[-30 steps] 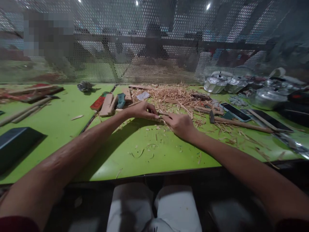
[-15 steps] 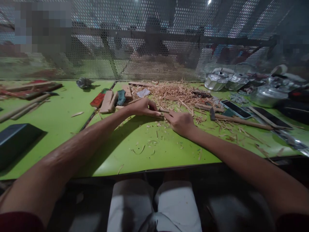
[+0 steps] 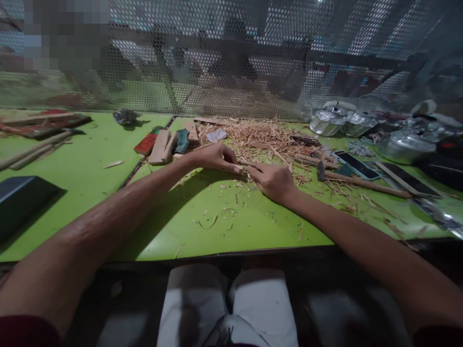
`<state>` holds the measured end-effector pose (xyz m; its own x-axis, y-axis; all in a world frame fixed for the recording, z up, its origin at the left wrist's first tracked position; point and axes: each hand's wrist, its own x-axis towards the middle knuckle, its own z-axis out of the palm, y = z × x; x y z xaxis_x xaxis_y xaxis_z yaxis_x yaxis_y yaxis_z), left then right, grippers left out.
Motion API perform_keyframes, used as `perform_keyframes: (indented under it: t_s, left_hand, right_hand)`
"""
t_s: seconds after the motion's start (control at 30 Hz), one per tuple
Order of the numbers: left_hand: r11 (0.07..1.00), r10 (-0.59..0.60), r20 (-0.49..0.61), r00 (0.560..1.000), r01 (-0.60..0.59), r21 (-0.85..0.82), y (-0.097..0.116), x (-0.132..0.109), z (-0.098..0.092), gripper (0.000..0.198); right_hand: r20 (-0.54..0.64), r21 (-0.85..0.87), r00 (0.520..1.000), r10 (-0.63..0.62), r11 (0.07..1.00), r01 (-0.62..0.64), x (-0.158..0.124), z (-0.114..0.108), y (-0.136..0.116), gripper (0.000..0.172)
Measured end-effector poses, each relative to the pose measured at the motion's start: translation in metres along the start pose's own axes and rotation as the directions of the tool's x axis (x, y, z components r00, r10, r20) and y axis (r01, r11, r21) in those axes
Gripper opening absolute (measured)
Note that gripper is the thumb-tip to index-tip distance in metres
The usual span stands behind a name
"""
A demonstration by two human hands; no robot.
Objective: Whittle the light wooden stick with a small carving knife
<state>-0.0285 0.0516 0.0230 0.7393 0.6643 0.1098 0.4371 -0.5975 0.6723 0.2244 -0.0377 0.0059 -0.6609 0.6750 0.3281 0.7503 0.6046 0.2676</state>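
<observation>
Just above the green table [image 3: 249,231], my left hand [image 3: 214,158] is closed, thumb and fingers pinching a thin pale wooden piece [image 3: 248,164]. My right hand [image 3: 275,182] is curled closed at the right end of that piece, its fingers pointing toward my left thumb. The fingers cover most of the wood, so whether it is one stick or two pieces together cannot be told. Curled wood shavings [image 3: 260,135] are heaped behind both hands, and small chips lie in front of them.
To the right lie a hammer [image 3: 365,184], a phone [image 3: 356,165] and shiny metal pots [image 3: 407,143]. Wooden blocks [image 3: 159,147] and a red block [image 3: 145,143] stand left of my hands. A dark tapered block [image 3: 27,205] sits at the far left. Behind rises a perforated metal screen [image 3: 202,72].
The view has tilted slightly, so the far table items sit a little higher in the picture. Both hands keep nearly the same grip and place on the wooden piece.
</observation>
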Motion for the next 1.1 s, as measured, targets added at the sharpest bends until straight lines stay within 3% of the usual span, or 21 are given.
perform_keyframes:
  t_s: [0.63, 1.1]
  left_hand:
    - [0.999, 0.003, 0.018, 1.000, -0.004, 0.051, 0.0018, 0.0024, -0.0029, 0.040]
    - [0.998, 0.014, 0.006, 1.000, -0.014, 0.065, -0.0048, 0.0064, -0.0009, 0.038]
  right_hand:
    - [-0.022, -0.018, 1.000, -0.006, 1.000, 0.006, -0.0002, -0.0048, -0.0034, 0.042]
    - [0.026, 0.007, 0.999, 0.030, 1.000, -0.030, 0.0008, -0.0059, -0.0031, 0.041]
